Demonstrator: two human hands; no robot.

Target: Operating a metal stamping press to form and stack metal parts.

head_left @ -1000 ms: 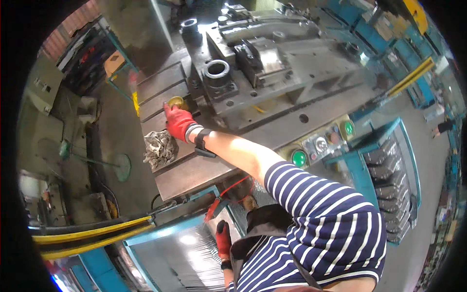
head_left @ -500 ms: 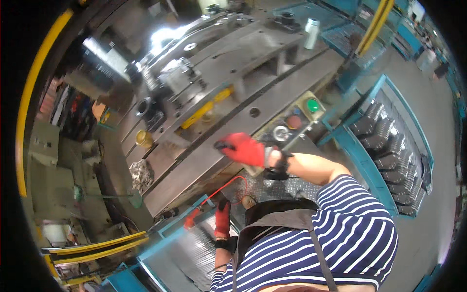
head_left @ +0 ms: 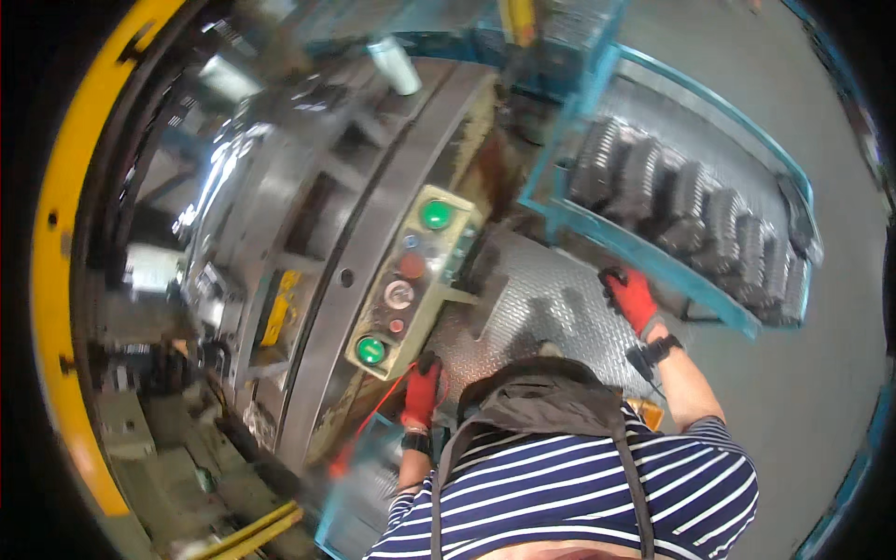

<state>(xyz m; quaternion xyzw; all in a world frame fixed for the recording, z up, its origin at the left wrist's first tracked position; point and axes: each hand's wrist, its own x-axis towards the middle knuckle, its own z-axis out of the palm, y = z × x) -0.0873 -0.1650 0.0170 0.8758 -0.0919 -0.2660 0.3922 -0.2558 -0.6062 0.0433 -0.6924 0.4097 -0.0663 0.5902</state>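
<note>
My right hand [head_left: 632, 297], in a red glove with dark fingertips, hangs just beside the near edge of a blue metal bin [head_left: 653, 266]. Its fingers are loosely bent and apart, and I see nothing in them. Inside that bin stand rows of dark, ribbed metal parts [head_left: 686, 201]. Also red-gloved, my left hand [head_left: 422, 394] is closed beneath the control box [head_left: 411, 280]. A thin red rod [head_left: 383, 401] with a thicker red end runs from its fingers down to the left; the grip itself is partly hidden.
Green, red and white controls sit on the box along the press bed [head_left: 350, 252]. A pale bottle [head_left: 395, 65] stands at the bed's far end. Tread-plate flooring [head_left: 551, 289] lies ahead of me. Another blue-framed container [head_left: 359, 485] is at lower left, near a yellow rail [head_left: 247, 532].
My right hand has left the space over the press bed and moved right to the bin. The view has turned right. My left hand still holds the red rod.
</note>
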